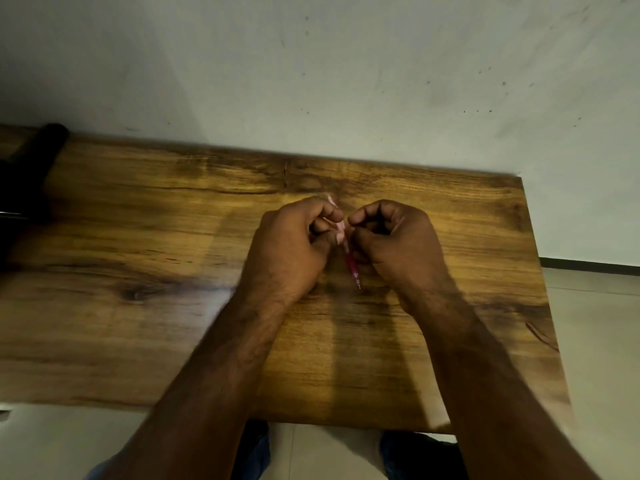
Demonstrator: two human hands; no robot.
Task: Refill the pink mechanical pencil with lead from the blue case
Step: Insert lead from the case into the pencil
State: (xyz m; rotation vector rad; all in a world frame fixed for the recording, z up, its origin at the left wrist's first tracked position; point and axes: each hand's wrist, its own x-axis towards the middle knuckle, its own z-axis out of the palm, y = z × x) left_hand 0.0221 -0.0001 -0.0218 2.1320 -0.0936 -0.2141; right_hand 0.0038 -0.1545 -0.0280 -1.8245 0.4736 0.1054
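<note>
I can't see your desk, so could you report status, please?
Left hand and right hand both closed on pencil, above table. Blue case not visible.

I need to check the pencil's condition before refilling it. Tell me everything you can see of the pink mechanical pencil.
The pink mechanical pencil looks like translucent plastic, pale pink at its far end and deeper pink-red toward the tip. It is held above the wooden table, tilted, tip pointing toward the person. The left hand grips its upper barrel; the right hand closes on it from the other side. The middle is hidden by fingers, and blur hides finer details.
</note>
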